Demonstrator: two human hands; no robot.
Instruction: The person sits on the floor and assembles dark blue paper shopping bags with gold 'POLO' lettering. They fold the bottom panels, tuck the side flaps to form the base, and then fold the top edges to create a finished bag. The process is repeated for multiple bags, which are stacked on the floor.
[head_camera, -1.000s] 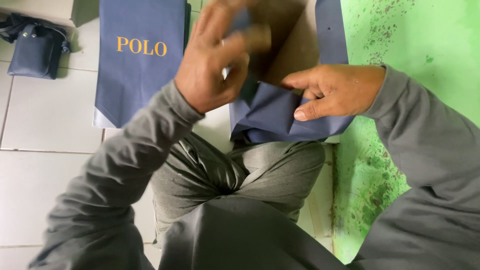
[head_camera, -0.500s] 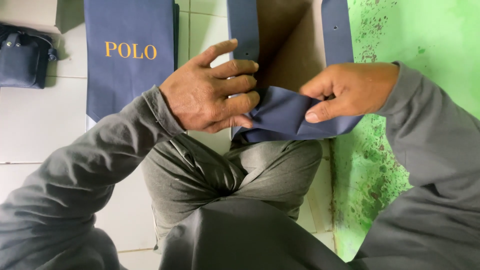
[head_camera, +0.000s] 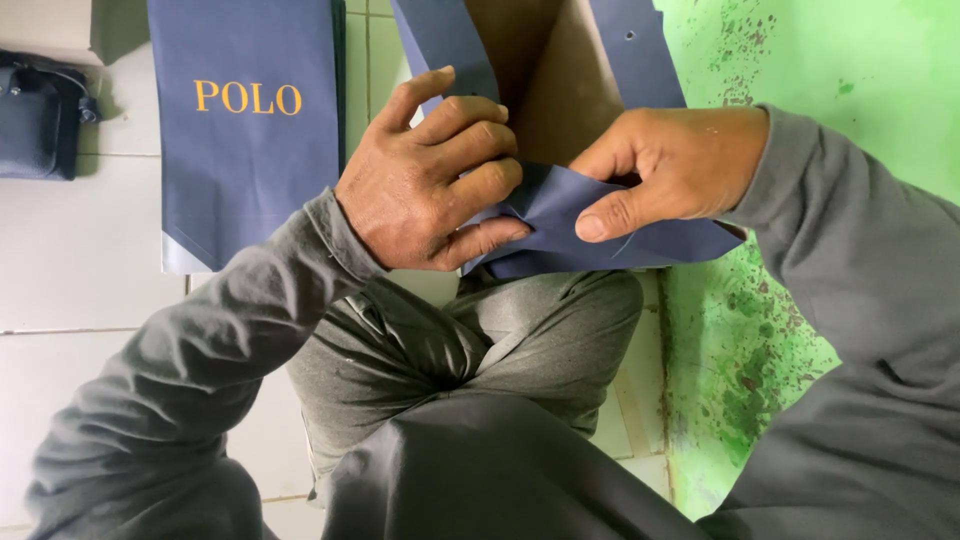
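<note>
**Navy paper bag folded between two hands**

Navy paper, brown inside: the unfinished paper bag (head_camera: 560, 215) lies over the seated person's knees, against the green wall (head_camera: 860, 60). Left hand (head_camera: 430, 190) presses curled fingers on its bottom flap; right hand (head_camera: 670, 165) pinches the fold beside it. A finished navy bag (head_camera: 250, 160) lies flat on the white tiles (head_camera: 80, 270).

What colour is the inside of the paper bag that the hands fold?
Brown inside, navy outside: paper bag, head view.
</note>
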